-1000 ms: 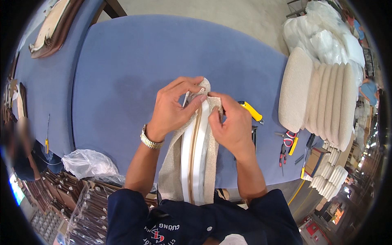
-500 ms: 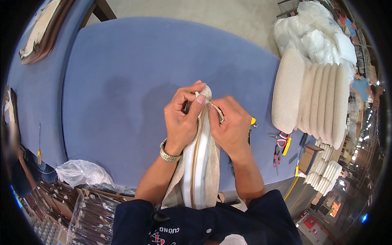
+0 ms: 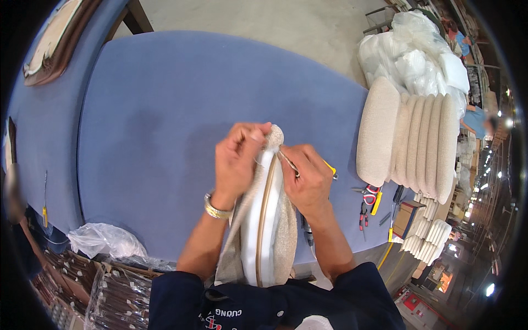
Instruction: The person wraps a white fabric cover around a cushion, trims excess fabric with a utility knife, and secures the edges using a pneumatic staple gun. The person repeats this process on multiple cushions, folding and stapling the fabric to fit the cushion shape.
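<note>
A long, narrow cushion in a beige fabric cover (image 3: 286, 242) stands upright against my body, its opening facing up. Inside the opening, white padding (image 3: 251, 247) shows on both sides of a thin brown strip (image 3: 264, 220). My left hand (image 3: 237, 159), slightly blurred, has its fingers curled on the cover's left edge near the far, rounded end. On the opposite edge my right hand (image 3: 309, 179) pinches a rolled fold of the same fabric. The fingertips of both hands are partly hidden.
Under the work is a blue padded table (image 3: 165, 181). To the right stand several beige cushions (image 3: 379, 132), with red-handled pliers (image 3: 372, 195) nearer me. A screwdriver (image 3: 45, 206) and clear plastic (image 3: 107, 241) lie left. White plastic bags (image 3: 412, 55) are piled far right.
My left hand has shifted a little left and its fingers have moved on the fabric edge. The right hand keeps its pinch. The whole view has shifted slightly.
</note>
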Available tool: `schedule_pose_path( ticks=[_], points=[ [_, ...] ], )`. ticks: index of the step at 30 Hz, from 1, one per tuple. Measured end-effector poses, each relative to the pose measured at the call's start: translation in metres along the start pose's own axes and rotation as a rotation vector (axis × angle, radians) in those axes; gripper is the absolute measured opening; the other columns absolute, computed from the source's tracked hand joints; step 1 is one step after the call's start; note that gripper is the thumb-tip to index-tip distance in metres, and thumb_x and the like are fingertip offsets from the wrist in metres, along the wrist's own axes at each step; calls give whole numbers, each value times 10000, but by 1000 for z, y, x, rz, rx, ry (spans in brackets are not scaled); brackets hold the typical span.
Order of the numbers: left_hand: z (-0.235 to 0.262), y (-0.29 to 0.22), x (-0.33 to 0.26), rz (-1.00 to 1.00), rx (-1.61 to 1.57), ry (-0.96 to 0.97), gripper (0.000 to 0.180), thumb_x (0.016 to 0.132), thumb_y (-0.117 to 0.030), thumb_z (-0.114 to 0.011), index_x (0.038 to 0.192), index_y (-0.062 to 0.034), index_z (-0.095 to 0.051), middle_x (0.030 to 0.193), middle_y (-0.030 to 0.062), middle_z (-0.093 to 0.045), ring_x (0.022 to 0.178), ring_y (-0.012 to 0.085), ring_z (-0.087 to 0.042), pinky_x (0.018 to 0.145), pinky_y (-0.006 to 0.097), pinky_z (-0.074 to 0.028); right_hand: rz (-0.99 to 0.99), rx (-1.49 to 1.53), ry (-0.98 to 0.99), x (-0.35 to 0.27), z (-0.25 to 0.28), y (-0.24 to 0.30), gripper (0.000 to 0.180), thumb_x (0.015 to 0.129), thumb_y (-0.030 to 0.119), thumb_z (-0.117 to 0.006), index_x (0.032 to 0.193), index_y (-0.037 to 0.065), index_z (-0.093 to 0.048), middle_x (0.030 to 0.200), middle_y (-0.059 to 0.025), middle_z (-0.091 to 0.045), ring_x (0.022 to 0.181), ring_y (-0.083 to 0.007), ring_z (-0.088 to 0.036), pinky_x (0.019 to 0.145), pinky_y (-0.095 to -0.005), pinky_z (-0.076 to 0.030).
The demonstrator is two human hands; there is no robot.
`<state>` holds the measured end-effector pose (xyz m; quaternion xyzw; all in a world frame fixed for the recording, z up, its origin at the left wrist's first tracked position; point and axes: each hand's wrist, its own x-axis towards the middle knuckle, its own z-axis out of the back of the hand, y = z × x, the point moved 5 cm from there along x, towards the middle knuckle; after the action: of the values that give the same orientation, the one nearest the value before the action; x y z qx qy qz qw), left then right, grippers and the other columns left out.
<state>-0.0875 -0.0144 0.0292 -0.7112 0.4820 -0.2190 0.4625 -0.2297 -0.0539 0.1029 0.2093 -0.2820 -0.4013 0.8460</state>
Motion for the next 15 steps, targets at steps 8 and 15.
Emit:
schedule_pose_path(
  ticks=[8, 15],
  points=[
    [-17, -1, 28, 94, 313, 439, 217, 995, -63, -535, 1138, -21, -694, 1204, 110, -720, 1349, 262, -549, 1117, 407, -413, -148, 140, 28, -7, 8, 2, 246, 853, -18, -748, 1098, 3, -754, 963, -140, -730, 824, -256, -719, 739, -324, -558],
    [-5, 0, 26, 36, 244, 526, 331, 897, -37, -564, 1216, -17, -650, 1198, 128, -689, 1417, 319, -493, 1157, 444, -383, -177, 271, 39, -13, 5, 6, 322, 820, -6, -770, 1141, -12, -745, 1032, -163, -716, 889, -254, -712, 784, -323, -551]
  ],
)
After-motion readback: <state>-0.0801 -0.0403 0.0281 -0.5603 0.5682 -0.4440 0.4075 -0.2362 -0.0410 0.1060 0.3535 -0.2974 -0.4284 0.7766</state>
